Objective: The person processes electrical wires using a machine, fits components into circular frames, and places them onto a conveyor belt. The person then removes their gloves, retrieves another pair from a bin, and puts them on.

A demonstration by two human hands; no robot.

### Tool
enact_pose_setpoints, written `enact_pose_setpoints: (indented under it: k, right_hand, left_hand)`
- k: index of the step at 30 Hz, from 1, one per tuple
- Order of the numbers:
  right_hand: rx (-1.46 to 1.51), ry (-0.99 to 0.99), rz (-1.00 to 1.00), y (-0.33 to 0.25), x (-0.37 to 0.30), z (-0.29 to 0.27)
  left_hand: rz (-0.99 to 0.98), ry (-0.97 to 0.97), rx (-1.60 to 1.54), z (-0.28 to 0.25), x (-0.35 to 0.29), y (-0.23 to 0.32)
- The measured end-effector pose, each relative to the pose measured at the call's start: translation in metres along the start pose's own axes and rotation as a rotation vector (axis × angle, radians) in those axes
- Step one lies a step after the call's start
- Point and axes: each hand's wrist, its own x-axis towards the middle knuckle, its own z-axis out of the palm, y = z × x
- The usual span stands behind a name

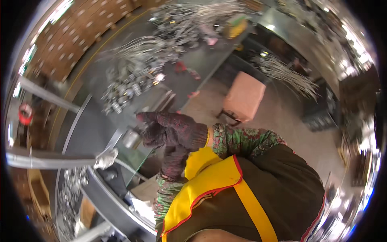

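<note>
Head view: the right hand [169, 128], in a dark knit glove, is curled over a small shiny metal cylinder [132, 138] at the edge of the bench [92, 129]. Its fingers are bent and drawn together around the part's top, though the glove hides whether they truly pinch it. The left hand [174, 161], gloved alike, lies just below and behind the right one, its fingers hidden — I cannot tell whether it is spread or closed. By my judgement the step in hand is seating or gripping this one part; the next move would call for a firm hold and a steady wrist.

The cylinder sits at the right fingertips, touching them. Beyond the hand, further up the bench, lies a heap of similar metal parts [125, 90]; well past it, bundles of thin rods [141, 46]. Off to the hand's far right stands a padded stool [244, 97] on the floor.
</note>
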Motion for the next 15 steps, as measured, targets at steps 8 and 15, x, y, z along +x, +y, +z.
enact_pose_setpoints:
  k: [8, 15]
  right_hand:
    - [-0.274, 0.382, -0.264, -0.063, -0.131, -0.005]
    - [-0.796, 0.769, -0.249, -0.145, -0.238, -0.039]
  left_hand:
    - [-0.237, -0.293, -1.084, 0.093, 0.036, 0.091]
    - [-0.783, -0.568, -1.233, 0.174, 0.091, 0.149]
